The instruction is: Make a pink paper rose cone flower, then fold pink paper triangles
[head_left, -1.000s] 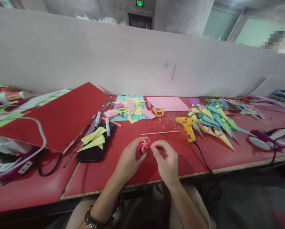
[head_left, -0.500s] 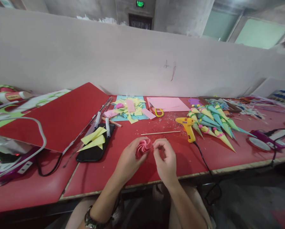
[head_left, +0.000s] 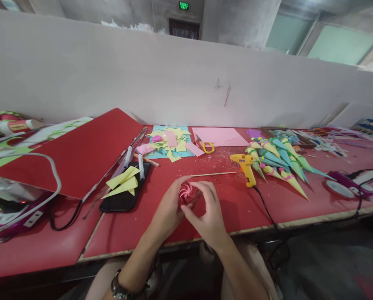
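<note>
A pink swirled paper flower (head_left: 187,193) is held above the front of the red table. My left hand (head_left: 171,206) wraps round its left side and underside. From the right, my right hand (head_left: 209,212) curves its fingers and thumb about the flower's edge, with the thumb low at the front. Just beyond the hands lies a thin wooden stick (head_left: 216,173). A yellow glue gun (head_left: 245,166) rests to the right of them, its black cord running off the table's front edge.
On the left, yellow paper pieces (head_left: 123,182) lie on a black phone (head_left: 119,204), beside a large red sheet (head_left: 80,154). Farther back are paper scraps (head_left: 176,141), scissors (head_left: 209,147) and a pink sheet (head_left: 220,136). Several paper cones (head_left: 283,154) are piled at right.
My right hand has moved left and closed in round the flower, where before its pinched fingers were just right of it. The flower has shifted slightly left within my left hand.
</note>
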`<state>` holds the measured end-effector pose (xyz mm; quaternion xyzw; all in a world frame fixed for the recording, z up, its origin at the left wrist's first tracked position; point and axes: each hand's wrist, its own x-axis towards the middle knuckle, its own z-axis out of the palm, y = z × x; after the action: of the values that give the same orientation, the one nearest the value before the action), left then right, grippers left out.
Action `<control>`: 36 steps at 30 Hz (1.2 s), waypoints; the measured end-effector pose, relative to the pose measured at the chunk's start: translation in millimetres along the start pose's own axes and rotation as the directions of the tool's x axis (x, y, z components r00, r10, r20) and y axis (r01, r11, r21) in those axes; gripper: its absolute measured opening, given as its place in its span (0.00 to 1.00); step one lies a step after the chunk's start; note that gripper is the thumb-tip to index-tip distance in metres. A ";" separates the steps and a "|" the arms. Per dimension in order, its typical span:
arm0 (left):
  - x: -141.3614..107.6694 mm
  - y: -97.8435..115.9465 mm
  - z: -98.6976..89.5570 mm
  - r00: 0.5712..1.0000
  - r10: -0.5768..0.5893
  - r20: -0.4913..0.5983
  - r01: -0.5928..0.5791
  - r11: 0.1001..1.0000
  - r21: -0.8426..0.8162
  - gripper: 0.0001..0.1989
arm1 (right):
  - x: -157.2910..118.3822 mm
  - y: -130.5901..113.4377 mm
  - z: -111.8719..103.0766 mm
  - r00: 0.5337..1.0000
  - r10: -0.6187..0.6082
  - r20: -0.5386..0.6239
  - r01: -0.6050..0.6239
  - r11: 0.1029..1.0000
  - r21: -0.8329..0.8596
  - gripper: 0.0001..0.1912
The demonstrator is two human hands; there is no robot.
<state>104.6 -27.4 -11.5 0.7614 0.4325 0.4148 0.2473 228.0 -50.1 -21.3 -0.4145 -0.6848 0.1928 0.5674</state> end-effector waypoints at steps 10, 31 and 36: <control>1.7 0.1 -2.4 0.994 0.109 -0.017 -0.109 0.994 0.033 0.14 | -0.3 -1.0 0.7 0.999 -0.033 -0.015 0.033 0.999 0.023 0.16; 3.9 9.6 -4.8 1.000 -0.004 0.024 0.007 0.990 -0.140 0.03 | -0.1 -5.6 -3.7 0.998 -0.062 0.015 0.060 0.993 0.100 0.15; 2.8 7.9 -4.1 0.999 -0.034 0.036 0.039 0.988 -0.147 0.05 | 0.3 -7.0 -4.1 0.998 -0.070 0.006 0.069 0.992 0.105 0.15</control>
<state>105.5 -28.9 -2.3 0.7399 0.4101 0.4282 0.3178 229.4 -54.8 -14.8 -0.3593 -0.6904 0.2104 0.5916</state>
